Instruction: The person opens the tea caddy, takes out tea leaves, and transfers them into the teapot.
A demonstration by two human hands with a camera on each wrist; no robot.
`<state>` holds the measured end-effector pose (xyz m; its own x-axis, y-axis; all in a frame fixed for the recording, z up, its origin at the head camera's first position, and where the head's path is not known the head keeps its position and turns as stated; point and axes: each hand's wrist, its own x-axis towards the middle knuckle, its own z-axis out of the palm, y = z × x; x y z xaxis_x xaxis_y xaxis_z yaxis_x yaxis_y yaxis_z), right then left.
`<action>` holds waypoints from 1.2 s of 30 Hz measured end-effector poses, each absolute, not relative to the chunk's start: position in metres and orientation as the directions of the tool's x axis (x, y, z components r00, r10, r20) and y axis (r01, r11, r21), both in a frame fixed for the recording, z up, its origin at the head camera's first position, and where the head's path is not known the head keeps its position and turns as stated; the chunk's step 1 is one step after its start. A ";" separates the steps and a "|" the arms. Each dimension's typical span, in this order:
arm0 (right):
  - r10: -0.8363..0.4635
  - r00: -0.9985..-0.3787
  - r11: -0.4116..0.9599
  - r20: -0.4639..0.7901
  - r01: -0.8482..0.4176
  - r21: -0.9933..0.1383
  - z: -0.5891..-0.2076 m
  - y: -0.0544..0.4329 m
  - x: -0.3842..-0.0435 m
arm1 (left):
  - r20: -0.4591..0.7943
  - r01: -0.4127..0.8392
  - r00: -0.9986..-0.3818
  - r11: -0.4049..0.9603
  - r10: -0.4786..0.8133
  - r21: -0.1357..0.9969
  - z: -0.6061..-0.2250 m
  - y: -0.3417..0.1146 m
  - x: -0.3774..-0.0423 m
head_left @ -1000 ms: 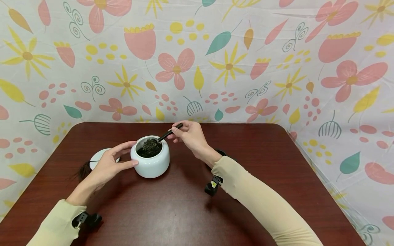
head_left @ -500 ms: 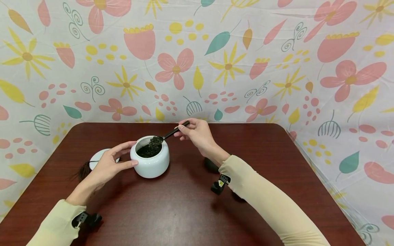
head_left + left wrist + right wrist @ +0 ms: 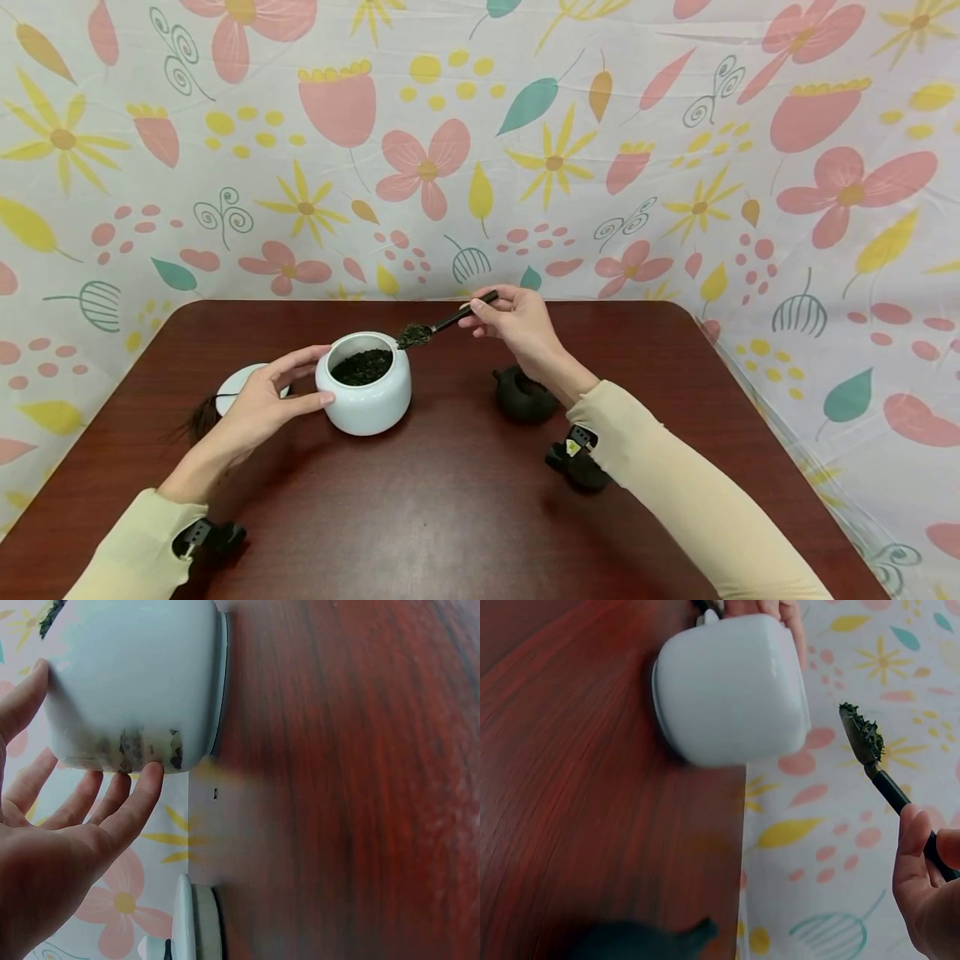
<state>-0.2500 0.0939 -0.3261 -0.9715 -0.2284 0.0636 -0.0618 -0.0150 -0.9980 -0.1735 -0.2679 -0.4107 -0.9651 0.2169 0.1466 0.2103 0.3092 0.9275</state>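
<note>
A white ceramic jar [image 3: 369, 412] holding dark tea leaves [image 3: 363, 367] stands uncovered on the table. My left hand [image 3: 272, 393] steadies it, thumb and fingertips spread around its left side; the left wrist view has those fingertips [image 3: 152, 771] against the glaze. Pinched at its black handle [image 3: 467, 313] by my right hand [image 3: 523, 327] is a small scoop [image 3: 889, 789]. Its bowl carries a heap of tea leaves [image 3: 868, 735], just right of the jar's rim and above the table. Below my right wrist sits a dark teapot [image 3: 519, 397], partly covered by that arm.
The white jar lid [image 3: 238, 383], with a dark tassel [image 3: 202, 418], lies left of the jar, partly behind my left hand. A small dark round object [image 3: 588, 475] rests under my right wrist. Patterned cloth [image 3: 480, 150] hangs behind the brown table [image 3: 420, 517].
My right hand has lifted the loaded scoop out of the jar and carried it right, past the rim. The teapot has come into view under the arm. My left hand stays at the jar.
</note>
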 end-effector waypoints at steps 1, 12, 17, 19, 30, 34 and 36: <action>-0.221 -0.973 -0.014 0.061 -0.059 -0.998 -0.327 0.099 -0.250 | 0.148 0.212 -0.965 0.306 0.218 0.928 -0.411 -0.267 -0.174; -0.142 -0.990 0.022 0.019 -0.022 -1.000 -0.335 0.150 -0.248 | 0.148 0.212 -0.965 0.309 0.216 0.927 -0.411 -0.268 -0.173; -0.119 -0.993 0.053 0.020 -0.026 -0.998 -0.339 0.171 -0.243 | 0.166 0.231 -0.961 0.316 0.220 0.920 -0.412 -0.269 -0.173; -0.106 -0.994 0.057 0.017 -0.023 -0.998 -0.341 0.178 -0.241 | 0.167 0.233 -0.961 0.317 0.222 0.919 -0.412 -0.269 -0.173; -0.086 -0.996 0.104 0.022 -0.031 -0.994 -0.355 0.216 -0.230 | 0.161 0.223 -0.963 0.308 0.215 0.925 -0.409 -0.266 -0.171; -0.073 -0.997 0.121 0.023 -0.031 -0.992 -0.358 0.228 -0.225 | 0.160 0.222 -0.963 0.307 0.216 0.925 -0.410 -0.266 -0.171; -0.065 -0.998 0.128 0.022 -0.030 -0.991 -0.361 0.233 -0.224 | 0.161 0.225 -0.963 0.310 0.218 0.924 -0.410 -0.266 -0.171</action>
<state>-0.2238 0.2329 -0.3608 -0.9976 -0.0652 0.0218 -0.0300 0.1276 -0.9914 -0.1713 -0.2661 -0.4100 -0.9625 0.2181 0.1613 0.2251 0.3100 0.9237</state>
